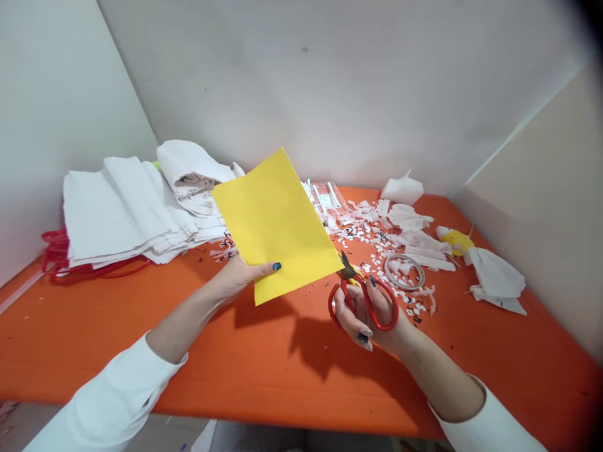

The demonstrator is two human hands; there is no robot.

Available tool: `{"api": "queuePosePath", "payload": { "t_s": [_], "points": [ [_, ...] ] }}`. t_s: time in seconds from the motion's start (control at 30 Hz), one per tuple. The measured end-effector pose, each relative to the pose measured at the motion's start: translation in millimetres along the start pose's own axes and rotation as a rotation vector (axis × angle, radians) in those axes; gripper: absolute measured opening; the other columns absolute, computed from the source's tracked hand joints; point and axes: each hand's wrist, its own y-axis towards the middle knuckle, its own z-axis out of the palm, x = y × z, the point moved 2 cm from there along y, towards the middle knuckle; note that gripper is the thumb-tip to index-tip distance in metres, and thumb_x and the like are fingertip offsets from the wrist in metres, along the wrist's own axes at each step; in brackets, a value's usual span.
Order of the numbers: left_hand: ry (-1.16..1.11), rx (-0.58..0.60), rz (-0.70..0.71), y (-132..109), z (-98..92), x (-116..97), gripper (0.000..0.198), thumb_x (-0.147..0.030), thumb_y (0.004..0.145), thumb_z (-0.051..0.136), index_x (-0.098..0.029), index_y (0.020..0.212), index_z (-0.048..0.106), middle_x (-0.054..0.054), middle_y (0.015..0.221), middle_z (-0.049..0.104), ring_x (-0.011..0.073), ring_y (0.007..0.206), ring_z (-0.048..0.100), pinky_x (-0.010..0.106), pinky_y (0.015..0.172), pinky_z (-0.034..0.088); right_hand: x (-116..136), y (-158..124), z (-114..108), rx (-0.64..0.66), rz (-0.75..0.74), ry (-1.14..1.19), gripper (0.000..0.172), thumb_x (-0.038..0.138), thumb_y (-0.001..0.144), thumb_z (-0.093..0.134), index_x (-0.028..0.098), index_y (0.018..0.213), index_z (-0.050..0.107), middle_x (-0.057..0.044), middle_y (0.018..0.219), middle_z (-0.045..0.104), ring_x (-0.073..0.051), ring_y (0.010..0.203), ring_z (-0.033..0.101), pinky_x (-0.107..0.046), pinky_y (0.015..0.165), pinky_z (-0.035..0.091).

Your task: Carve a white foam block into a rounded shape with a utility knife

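A sheet of yellow paper (280, 229) is held up tilted above the table. My left hand (238, 276) grips its lower left edge, the thumb on top and the other fingers hidden behind. In my right hand (372, 314) is a pair of red-handled scissors (347, 270), with fingers through the loops. The blades are at the sheet's lower right corner, and a bit of yellow shows just behind them. Whether the blades have cut into the sheet I cannot tell.
White cloth sheets (122, 210) are stacked at the left beside a white roll (188, 166) and red cord (56, 251). White scraps (362, 235), a roll of tape (404, 272), pens (330, 196) and crumpled white pieces (497, 276) lie on the orange table (188, 370). Walls stand around it.
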Motion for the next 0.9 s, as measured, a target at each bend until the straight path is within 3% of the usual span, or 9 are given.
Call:
{"api": "queuePosePath", "payload": {
  "t_s": [0.2, 0.6, 0.7, 0.8, 0.9],
  "points": [
    [-0.084, -0.063, -0.014, -4, 9.0, -1, 0.065, -0.041, 0.062, 0.083, -0.015, 0.118, 0.06, 0.018, 0.133, 0.059, 0.0345, 0.115, 0.062, 0.041, 0.091, 0.057, 0, 2, 0, 0.004, -0.015, 0.004, 0.058, 0.063, 0.095, 0.027, 0.015, 0.089, 0.058, 0.006, 0.049, 0.042, -0.006, 0.034, 0.036, -0.017, 0.036, 0.034],
    [0.019, -0.115, 0.038, -9, 10.2, -5, 0.067, -0.047, 0.06, 0.083, -0.015, 0.115, 0.062, 0.017, 0.128, 0.063, 0.034, 0.112, 0.064, 0.044, 0.09, 0.057, -6, 3, 1, -0.004, -0.041, 0.002, 0.056, 0.063, 0.094, 0.03, 0.015, 0.088, 0.059, 0.005, 0.05, 0.043, -0.006, 0.034, 0.037, -0.018, 0.038, 0.035],
    [-0.013, -0.05, -0.005, -7, 12.0, 0, 0.061, -0.047, 0.063, 0.081, -0.017, 0.112, 0.062, 0.016, 0.127, 0.064, 0.0326, 0.11, 0.065, 0.044, 0.091, 0.057, -12, 5, -2, -0.041, -0.039, -0.005, 0.055, 0.062, 0.094, 0.032, 0.015, 0.086, 0.06, 0.006, 0.05, 0.04, -0.005, 0.034, 0.033, -0.018, 0.038, 0.033],
    [-0.079, -0.073, 0.031, -4, 11.3, 7, 0.055, -0.057, 0.074, 0.068, -0.022, 0.115, 0.061, 0.012, 0.131, 0.062, 0.0306, 0.112, 0.064, 0.044, 0.093, 0.056, -16, 8, -2, -0.03, -0.041, 0.045, 0.056, 0.063, 0.094, 0.031, 0.016, 0.084, 0.06, 0.007, 0.048, 0.036, -0.005, 0.033, 0.027, -0.017, 0.035, 0.028],
    [-0.045, -0.08, 0.067, -1, 11.2, 10, 0.053, -0.055, 0.071, 0.072, -0.022, 0.112, 0.062, 0.012, 0.13, 0.063, 0.0314, 0.113, 0.064, 0.045, 0.095, 0.055, -20, 9, -3, 0.003, -0.037, 0.077, 0.057, 0.064, 0.093, 0.031, 0.016, 0.082, 0.059, 0.006, 0.048, 0.035, -0.005, 0.032, 0.025, -0.018, 0.032, 0.025]
  ]
}}
